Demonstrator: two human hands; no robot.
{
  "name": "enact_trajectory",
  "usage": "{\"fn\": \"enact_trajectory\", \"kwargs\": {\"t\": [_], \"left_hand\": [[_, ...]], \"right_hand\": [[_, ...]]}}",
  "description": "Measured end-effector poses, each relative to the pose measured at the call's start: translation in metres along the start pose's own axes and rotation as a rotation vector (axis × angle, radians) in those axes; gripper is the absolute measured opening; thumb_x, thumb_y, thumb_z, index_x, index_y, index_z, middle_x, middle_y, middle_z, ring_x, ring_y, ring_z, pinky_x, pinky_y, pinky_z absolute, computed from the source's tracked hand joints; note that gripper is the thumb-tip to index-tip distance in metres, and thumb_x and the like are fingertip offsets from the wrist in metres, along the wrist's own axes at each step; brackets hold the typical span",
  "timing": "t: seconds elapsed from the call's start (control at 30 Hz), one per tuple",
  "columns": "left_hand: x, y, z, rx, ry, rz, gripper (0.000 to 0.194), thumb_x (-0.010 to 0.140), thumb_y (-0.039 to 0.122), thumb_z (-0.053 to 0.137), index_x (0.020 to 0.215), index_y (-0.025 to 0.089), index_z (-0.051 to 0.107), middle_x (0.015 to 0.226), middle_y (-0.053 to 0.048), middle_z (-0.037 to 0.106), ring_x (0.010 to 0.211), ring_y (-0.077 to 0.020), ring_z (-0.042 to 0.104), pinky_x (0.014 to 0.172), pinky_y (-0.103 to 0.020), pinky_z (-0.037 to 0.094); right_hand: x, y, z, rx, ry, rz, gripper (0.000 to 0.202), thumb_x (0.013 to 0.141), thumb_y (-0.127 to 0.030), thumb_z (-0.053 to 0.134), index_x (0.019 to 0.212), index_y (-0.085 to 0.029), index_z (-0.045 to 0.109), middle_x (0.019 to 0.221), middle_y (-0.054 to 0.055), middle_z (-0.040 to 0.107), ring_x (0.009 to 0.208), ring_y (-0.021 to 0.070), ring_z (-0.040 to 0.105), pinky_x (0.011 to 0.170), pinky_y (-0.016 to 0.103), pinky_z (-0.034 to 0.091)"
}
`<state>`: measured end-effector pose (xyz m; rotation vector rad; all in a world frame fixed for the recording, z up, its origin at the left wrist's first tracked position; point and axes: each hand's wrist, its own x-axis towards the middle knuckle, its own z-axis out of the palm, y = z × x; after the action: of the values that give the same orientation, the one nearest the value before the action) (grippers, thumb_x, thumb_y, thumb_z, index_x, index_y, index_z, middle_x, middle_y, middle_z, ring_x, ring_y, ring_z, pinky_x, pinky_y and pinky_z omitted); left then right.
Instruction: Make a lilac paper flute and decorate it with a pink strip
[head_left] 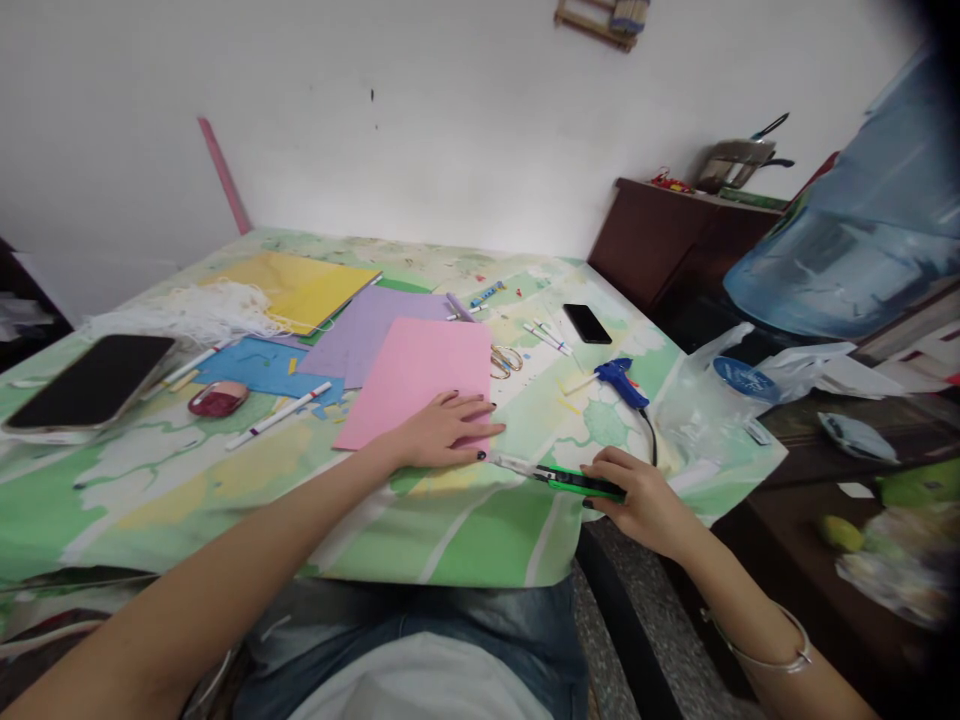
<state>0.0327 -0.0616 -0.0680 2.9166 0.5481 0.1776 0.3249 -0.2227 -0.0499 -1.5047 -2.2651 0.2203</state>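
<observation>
On the patterned tablecloth (480, 545), the pink sheet (427, 375) is covered at one corner by the flat, spread left hand (442, 432), and within the curled right hand (637, 497) a cutter (566, 479) is gripped, whose blade (517, 464), if slipped, could be driven into the adjacent left thumb (481, 455).

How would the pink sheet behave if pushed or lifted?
The pink sheet probably weighs little, since it looks thin. Lifted by a corner, it may bend, showing no frame. Pushed, it might slide across the purple paper it overlaps.

A white wall (465, 150) (dark-specked) backs a cabinet (649, 240).
</observation>
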Motion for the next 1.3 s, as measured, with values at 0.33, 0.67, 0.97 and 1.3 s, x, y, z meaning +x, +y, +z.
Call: {"fn": "enact_trajectory", "kwargs": {"t": [0.33, 0.67, 0.97, 1.3], "left_hand": [[0.001, 0.0, -0.001, -0.003, -0.027, -0.014, 0.051, 0.09, 0.057, 0.034, 0.138, 0.04, 0.036, 0.151, -0.003, 0.03, 0.139, -0.0253, 0.024, 0.111, -0.048, 0.01], [0.001, 0.0, 0.0, -0.02, -0.012, -0.016, 0.051, 0.089, 0.056, 0.037, 0.138, 0.039, 0.038, 0.151, -0.002, 0.03, 0.139, -0.0259, 0.024, 0.112, -0.048, 0.01], [0.001, -0.002, 0.002, -0.032, 0.0, -0.011, 0.051, 0.089, 0.057, 0.037, 0.137, 0.04, 0.038, 0.15, -0.001, 0.03, 0.139, -0.0265, 0.024, 0.112, -0.048, 0.01], [0.001, -0.003, 0.001, -0.031, -0.003, -0.009, 0.051, 0.089, 0.056, 0.037, 0.137, 0.039, 0.039, 0.15, -0.002, 0.031, 0.139, -0.0267, 0.024, 0.112, -0.048, 0.01]], "right_hand": [[-0.004, -0.007, 0.001, 0.013, -0.027, 0.043, 0.019, 0.079, -0.014, 0.056, 0.097, -0.018, 0.062, 0.089, 0.008, 0.057, 0.078, 0.02, 0.058, 0.068, 0.033, 0.049], [-0.012, -0.018, 0.011, 0.024, 0.027, 0.094, 0.017, 0.08, -0.014, 0.056, 0.096, -0.019, 0.06, 0.091, 0.009, 0.056, 0.082, 0.0218, 0.057, 0.071, 0.036, 0.05], [-0.016, -0.021, 0.012, -0.001, 0.03, 0.113, 0.016, 0.08, -0.016, 0.056, 0.095, -0.02, 0.058, 0.089, 0.009, 0.055, 0.08, 0.0223, 0.057, 0.068, 0.036, 0.049], [-0.012, -0.024, 0.014, 0.013, 0.044, 0.096, 0.016, 0.081, -0.016, 0.055, 0.096, -0.02, 0.059, 0.088, 0.008, 0.056, 0.08, 0.0221, 0.057, 0.07, 0.036, 0.049]]}}
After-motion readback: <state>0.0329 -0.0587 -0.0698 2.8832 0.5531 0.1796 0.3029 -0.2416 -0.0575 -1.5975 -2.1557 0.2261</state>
